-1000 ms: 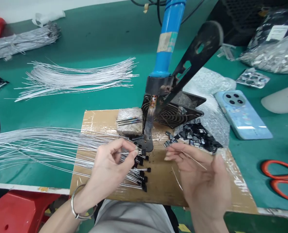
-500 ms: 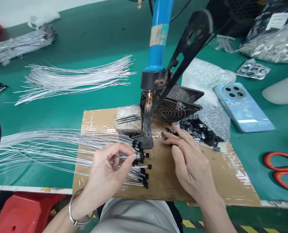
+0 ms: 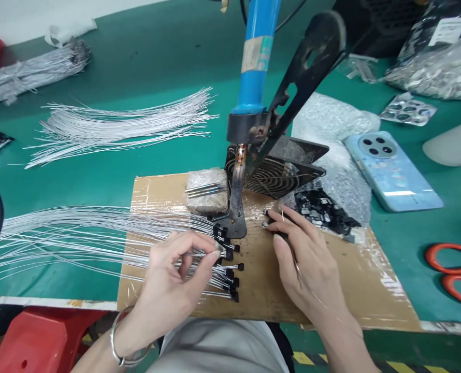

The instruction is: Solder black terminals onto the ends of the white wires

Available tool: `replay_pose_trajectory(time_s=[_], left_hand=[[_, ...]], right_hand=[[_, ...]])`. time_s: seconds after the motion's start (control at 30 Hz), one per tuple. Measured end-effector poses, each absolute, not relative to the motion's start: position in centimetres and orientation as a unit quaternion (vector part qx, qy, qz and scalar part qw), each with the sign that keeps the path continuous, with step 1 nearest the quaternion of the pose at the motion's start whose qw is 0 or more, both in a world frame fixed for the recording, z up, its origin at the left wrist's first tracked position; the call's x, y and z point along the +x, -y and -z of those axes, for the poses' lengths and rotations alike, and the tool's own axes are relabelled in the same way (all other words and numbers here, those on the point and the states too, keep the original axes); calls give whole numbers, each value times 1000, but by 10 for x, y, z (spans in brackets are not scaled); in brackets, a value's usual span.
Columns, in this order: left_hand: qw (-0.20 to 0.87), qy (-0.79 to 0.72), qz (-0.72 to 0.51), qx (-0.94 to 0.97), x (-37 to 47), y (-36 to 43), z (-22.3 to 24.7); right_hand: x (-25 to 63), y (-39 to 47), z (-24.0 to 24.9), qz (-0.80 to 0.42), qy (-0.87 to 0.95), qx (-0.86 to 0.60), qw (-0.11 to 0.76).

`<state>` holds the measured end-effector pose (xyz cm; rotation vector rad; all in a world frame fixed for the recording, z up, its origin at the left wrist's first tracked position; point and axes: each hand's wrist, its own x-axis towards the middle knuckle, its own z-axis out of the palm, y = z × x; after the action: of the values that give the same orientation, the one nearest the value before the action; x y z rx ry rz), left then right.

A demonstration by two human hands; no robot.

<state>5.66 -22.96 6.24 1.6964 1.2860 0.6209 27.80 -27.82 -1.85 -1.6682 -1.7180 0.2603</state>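
Note:
My left hand (image 3: 182,269) is closed, thumb and index finger pinching the end of a white wire beside the black connectors. Several white wires (image 3: 78,220) run left from there, many tipped with small black connectors (image 3: 230,282) lying on the cardboard (image 3: 269,290). My right hand (image 3: 310,259) rests on the cardboard, fingers reaching forward. A thin solder wire (image 3: 297,265) threads through its fingers and trails over the back of the hand. Small black pieces (image 3: 267,220) lie at its fingertips, partly hidden. Between the hands, the blue-handled soldering iron (image 3: 251,85) points tip-down in its black stand (image 3: 302,72).
A grimy pale block (image 3: 207,204) carrying metal tips sits left of the iron, a fan (image 3: 273,176) behind it. Black parts (image 3: 323,210) lie on bubble wrap (image 3: 331,116). To the right are a blue phone (image 3: 395,173) and red-handled scissors (image 3: 434,259). More white wires (image 3: 125,124) lie behind.
My right hand has shifted slightly right, and the solder wire across it lies differently. My left hand keeps its pinch almost in place. The whole view has drifted a little.

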Motion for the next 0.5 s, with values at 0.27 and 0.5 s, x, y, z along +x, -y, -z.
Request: replay_pose_trajectory(time_s=[0.27,0.5], left_hand=[[449,-512,-257,686,56,229,-61],[442,-515,-248,692,57,230,-61]], right_hand=[[278,285,17,-73,639,-617,454],[278,288,15,-79,594,-617,510]])
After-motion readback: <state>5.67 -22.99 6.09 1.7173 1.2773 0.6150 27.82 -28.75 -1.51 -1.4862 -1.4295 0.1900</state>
